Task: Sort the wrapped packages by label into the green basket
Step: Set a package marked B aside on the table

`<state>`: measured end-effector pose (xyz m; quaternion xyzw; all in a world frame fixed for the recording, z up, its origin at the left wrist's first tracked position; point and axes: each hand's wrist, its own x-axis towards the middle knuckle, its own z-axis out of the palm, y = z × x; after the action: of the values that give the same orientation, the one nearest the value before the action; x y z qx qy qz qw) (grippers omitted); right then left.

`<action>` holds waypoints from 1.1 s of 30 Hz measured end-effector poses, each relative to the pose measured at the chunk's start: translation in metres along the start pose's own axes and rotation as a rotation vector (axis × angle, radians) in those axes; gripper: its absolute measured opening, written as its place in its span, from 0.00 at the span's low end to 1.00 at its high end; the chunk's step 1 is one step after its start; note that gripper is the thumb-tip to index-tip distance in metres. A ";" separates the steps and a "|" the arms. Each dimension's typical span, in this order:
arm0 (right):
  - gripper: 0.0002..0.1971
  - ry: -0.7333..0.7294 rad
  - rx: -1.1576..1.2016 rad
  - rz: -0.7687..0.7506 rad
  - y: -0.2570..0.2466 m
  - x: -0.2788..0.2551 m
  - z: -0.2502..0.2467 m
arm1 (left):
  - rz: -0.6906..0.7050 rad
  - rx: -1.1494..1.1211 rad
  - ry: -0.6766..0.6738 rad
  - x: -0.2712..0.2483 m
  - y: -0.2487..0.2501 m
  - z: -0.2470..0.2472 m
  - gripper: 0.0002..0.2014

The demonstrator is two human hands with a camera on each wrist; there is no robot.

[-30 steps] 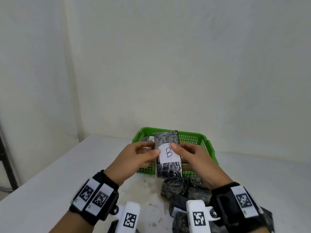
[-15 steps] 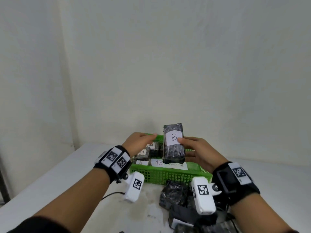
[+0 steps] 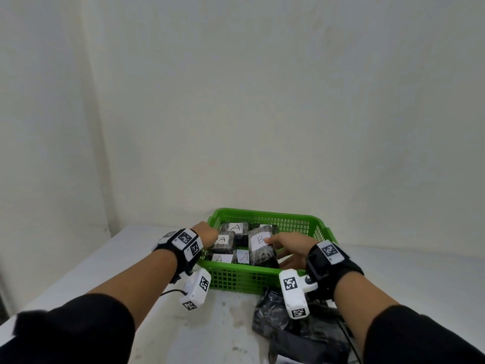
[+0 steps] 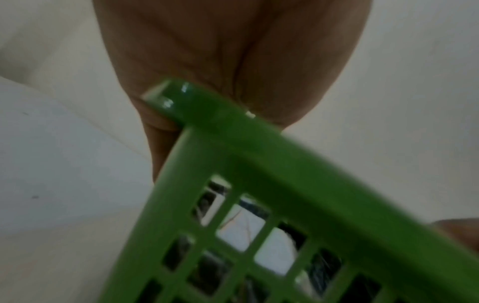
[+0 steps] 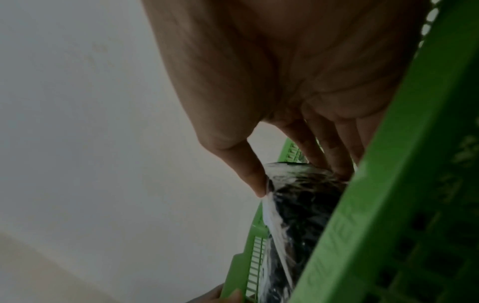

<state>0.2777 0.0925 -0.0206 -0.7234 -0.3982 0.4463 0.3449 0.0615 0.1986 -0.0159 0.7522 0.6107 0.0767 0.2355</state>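
The green basket [image 3: 246, 278] stands on the white table, with several black wrapped packages labelled A [image 3: 223, 241] in its left half. My right hand [image 3: 282, 246] holds a package labelled B [image 3: 262, 252] low inside the basket, right of the A packages. The thumb lies on the white label and the fingers are behind. In the right wrist view the thumb [image 5: 249, 174] and fingers pinch the package [image 5: 305, 207] beside the basket wall [image 5: 388, 205]. My left hand [image 3: 207, 232] grips the basket's left rim [image 4: 233, 127], the palm [image 4: 220, 51] over it.
A pile of more black wrapped packages [image 3: 286, 324] lies on the table [image 3: 118, 271] just in front of the basket, under my right forearm. A pale wall stands close behind the basket. The table's left edge runs near my left arm.
The B package came down from above the basket into its right half, still in my right hand. My left hand left the package and moved onto the basket's left rim.
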 end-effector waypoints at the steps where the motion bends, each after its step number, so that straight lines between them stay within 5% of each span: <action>1: 0.26 -0.006 -0.024 -0.008 -0.002 0.000 0.005 | -0.002 -0.027 0.001 0.003 -0.003 0.002 0.17; 3: 0.22 -0.015 -0.087 -0.027 -0.005 -0.001 0.012 | 0.031 -0.026 0.028 0.003 -0.008 0.004 0.09; 11: 0.06 0.018 -0.066 -0.007 -0.014 0.000 0.028 | 0.045 -0.256 0.138 0.001 -0.016 0.021 0.18; 23: 0.15 0.148 0.131 -0.003 0.000 -0.019 -0.007 | 0.031 -0.153 0.216 -0.008 -0.011 0.022 0.19; 27: 0.09 0.199 0.228 -0.076 -0.001 -0.042 -0.035 | 0.253 0.016 0.397 -0.035 0.018 0.008 0.26; 30: 0.12 0.204 0.268 -0.121 -0.003 -0.062 -0.055 | 0.418 -0.047 0.298 -0.054 0.068 0.007 0.28; 33: 0.16 0.202 0.296 -0.176 -0.005 -0.084 -0.073 | 0.436 -0.209 0.026 -0.067 0.127 0.023 0.33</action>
<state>0.3196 0.0097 0.0415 -0.6683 -0.3534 0.3932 0.5233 0.1664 0.1102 0.0325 0.8367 0.4256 0.1982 0.2820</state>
